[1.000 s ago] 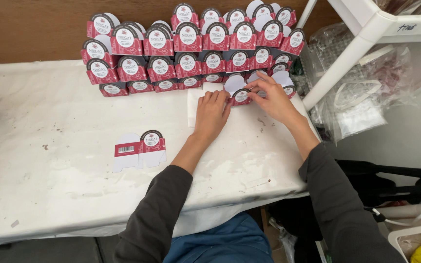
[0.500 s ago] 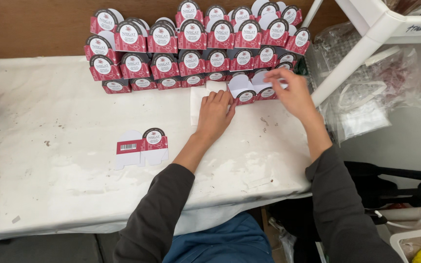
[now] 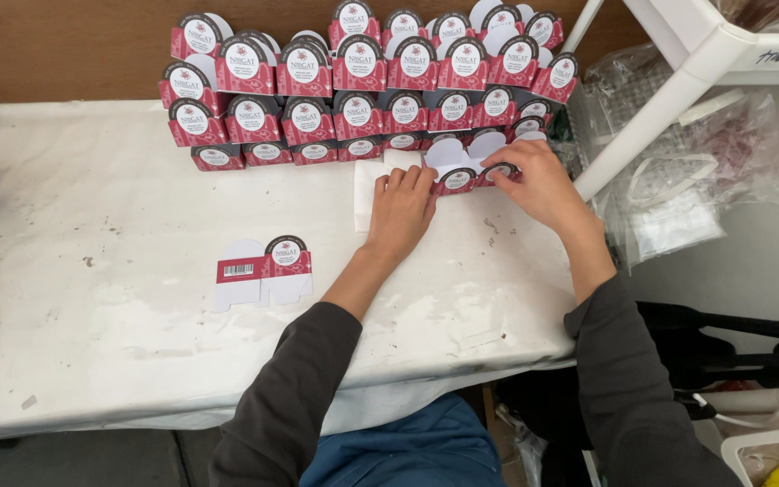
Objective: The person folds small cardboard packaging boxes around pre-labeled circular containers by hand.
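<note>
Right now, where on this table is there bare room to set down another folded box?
Bare table lies left of the flat unfolded box, and along the near edge below it. It is crowded at the back by the stacked red boxes, where the left hand and right hand work.

I see a small red folded box (image 3: 455, 177) with white rounded flaps standing open on top and a round label on its front. It sits upright on the white table, at the right end of the front row, touching the stacked boxes behind.
</note>
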